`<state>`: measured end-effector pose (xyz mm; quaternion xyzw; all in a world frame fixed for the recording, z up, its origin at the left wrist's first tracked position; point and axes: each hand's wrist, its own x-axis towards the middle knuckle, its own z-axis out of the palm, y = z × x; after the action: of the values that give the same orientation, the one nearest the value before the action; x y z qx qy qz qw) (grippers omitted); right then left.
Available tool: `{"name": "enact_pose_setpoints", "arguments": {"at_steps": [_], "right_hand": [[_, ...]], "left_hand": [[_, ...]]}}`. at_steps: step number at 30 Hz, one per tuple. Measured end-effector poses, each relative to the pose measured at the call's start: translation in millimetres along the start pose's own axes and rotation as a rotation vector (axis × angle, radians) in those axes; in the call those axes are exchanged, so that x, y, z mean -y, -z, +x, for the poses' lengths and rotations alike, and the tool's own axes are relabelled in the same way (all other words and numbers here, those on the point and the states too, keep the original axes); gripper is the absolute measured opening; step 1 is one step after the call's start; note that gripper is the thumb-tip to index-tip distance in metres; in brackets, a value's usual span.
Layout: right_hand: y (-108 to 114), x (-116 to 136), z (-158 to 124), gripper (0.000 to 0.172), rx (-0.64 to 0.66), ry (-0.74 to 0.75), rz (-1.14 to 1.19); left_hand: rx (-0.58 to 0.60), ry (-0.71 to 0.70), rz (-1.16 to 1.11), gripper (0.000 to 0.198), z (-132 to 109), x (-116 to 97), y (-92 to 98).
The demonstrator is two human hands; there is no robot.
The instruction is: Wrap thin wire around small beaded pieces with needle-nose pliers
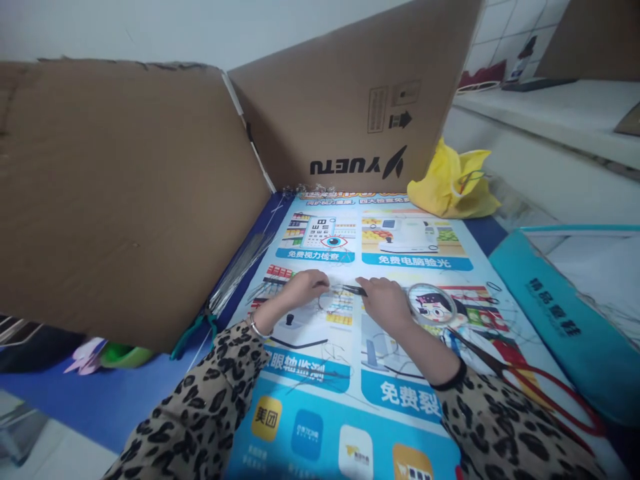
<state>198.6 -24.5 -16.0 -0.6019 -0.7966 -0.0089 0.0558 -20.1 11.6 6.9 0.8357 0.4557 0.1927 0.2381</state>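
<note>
My left hand (306, 288) is closed in a pinch above the printed poster sheet (357, 333), on what looks like a thin wire (336, 288). My right hand (386, 301) is wrapped round a pair of small pliers (354, 290), whose dark jaws point left at the wire between both hands. The pliers' handles are hidden in the palm. Beside the right wrist lies a clear tape roll (412, 303). Scissors with red handles (555, 387) rest near the right forearm, blades toward the roll. Thin wire pieces are scattered over the sheet.
Cardboard panels (125, 193) stand at the left and back. Along the left edge lie a wire bundle (243, 267) and a green-handled tool (195, 331). A yellow bag (450, 180) sits at the back right, a teal box (555, 320) at the right.
</note>
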Motion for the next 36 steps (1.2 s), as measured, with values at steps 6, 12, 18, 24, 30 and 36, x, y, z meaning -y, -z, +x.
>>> {"name": "enact_pose_setpoints", "arguments": {"at_steps": [6,12,18,24,30,36], "right_hand": [[2,0,0,0.04,0.027,-0.001,0.005],[4,1,0,0.04,0.026,-0.006,0.045],[13,-1,-1,0.034,0.003,0.022,0.187],[38,-1,-5,0.033,-0.21,-0.11,0.821],[90,-15,-18,0.025,-0.568,-0.117,1.184],[124,-24,-28,0.016,-0.737,-0.111,1.383]], "left_hand": [[-0.055,0.083,-0.006,0.015,-4,-4,-12.3],[-0.124,0.101,-0.016,0.016,-4,2,-16.4],[-0.19,0.12,-0.076,0.017,-7,7,-16.1],[-0.283,0.115,-0.166,0.02,-7,10,1.1],[-0.362,0.159,-0.295,0.019,-13,-4,25.9],[-0.253,0.169,-0.522,0.017,-22,-40,32.8]]}}
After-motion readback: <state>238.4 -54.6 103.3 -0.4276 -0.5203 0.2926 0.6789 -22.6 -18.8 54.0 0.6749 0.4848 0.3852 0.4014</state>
